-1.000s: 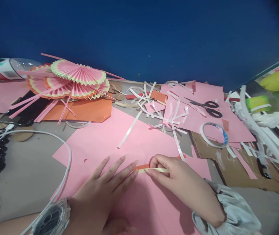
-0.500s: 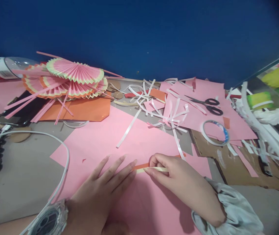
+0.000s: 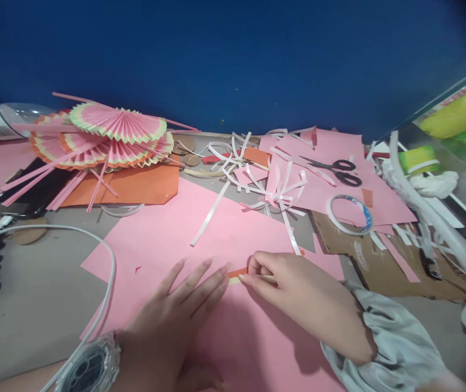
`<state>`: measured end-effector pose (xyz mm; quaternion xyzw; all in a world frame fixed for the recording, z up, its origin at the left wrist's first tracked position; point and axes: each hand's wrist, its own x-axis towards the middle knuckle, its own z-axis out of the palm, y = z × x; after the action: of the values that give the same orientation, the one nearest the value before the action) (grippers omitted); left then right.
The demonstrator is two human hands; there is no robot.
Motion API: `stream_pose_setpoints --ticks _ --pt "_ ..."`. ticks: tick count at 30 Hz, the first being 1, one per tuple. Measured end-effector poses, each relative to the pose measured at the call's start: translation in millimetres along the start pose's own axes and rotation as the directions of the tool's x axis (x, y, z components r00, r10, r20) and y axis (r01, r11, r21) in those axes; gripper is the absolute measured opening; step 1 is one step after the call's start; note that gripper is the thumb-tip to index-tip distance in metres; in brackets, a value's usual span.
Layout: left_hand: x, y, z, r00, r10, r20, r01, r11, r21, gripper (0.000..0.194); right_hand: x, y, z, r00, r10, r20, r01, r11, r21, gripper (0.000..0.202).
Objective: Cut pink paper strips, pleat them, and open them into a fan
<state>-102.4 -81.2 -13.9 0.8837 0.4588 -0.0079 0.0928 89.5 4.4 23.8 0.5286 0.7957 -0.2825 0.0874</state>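
Note:
My left hand (image 3: pixel 179 307) lies flat on a large pink paper sheet (image 3: pixel 155 234), fingers stretched out and a little apart. Its fingertips touch the left end of a narrow strip, orange (image 3: pixel 239 271) along the far side and with a cream strip (image 3: pixel 234 281) along the near side. Thumb and index finger of my right hand (image 3: pixel 292 283) pinch the cream strip just to the right of those fingertips. Part of the cream strip shows edge-on beneath my right fingers, and the rest is hidden by the hand.
Black scissors (image 3: pixel 345 171) and a tape roll (image 3: pixel 367 218) lie on pink paper at right, beside cardboard (image 3: pixel 384 267). Tangled white strips (image 3: pixel 212 209) lie ahead. Pleated paper fans (image 3: pixel 122 122) are stacked at left above a phone (image 3: pixel 24 190); a white cable (image 3: pixel 110 267) curves past my left wrist.
The view has turned slightly, shifting the background leftward. My right fingers still pinch the cream strip, which now shows thinner beneath them. My left hand stays flat in nearly the same place.

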Motion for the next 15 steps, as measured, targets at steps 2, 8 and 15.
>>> stream_pose_setpoints --ticks 2,8,15 --pt "-0.7 -1.0 2.6 1.000 0.012 -0.010 -0.011 1.000 0.006 0.090 -0.9 -2.0 -2.0 1.000 0.005 -0.007 -0.006 0.995 -0.096 0.026" --pt "-3.4 -1.1 2.5 0.999 0.025 -0.037 -0.023 0.999 0.045 0.086 -0.5 -2.2 -6.9 0.995 -0.038 -0.090 0.007 0.948 -0.317 0.028" --pt "-17.2 3.9 -4.2 0.997 0.042 -0.067 -0.028 0.980 0.196 0.051 -5.9 2.3 -7.4 0.982 -0.189 -0.021 0.185 0.973 -0.142 0.024"
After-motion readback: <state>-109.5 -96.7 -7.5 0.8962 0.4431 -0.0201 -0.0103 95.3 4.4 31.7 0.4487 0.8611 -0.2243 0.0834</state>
